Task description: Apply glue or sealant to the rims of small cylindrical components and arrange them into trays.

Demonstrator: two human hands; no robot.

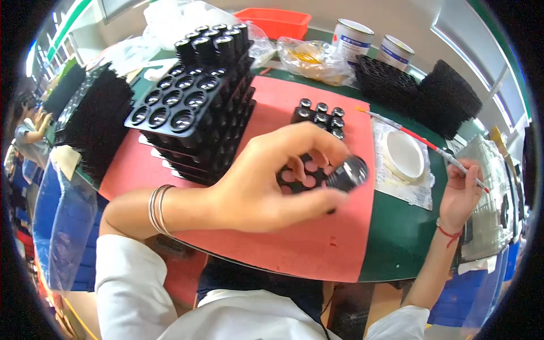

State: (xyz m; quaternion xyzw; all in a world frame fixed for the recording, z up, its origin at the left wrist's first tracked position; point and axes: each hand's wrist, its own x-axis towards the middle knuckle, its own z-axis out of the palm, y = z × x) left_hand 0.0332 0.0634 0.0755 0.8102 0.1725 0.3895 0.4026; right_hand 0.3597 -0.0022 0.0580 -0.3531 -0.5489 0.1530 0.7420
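Note:
My left hand (266, 175) is over the middle of the pink mat, its thumb and fingers closed around a glossy black dome-shaped lens piece (352, 173). Partly hidden beneath it is a black tray with round holes (287, 175), the pink showing through. Just beyond, several similar black lens pieces (321, 115) stand in rows. On the right, my right hand (462, 192) grips a thin paintbrush (416, 140) with a red and white handle, its yellowish tip pointing to the far left. Near the brush, a round white dish (403, 156) rests on a printed paper sheet (391, 184).
A tall stack of black trays (187, 122) filled with lens pieces stands on the left. Black stacked trays (96, 122) lie farther left. At the back are a red bin (272, 22), plastic bags (314, 59) and two white cans (352, 38). Another person (31, 130) sits far left.

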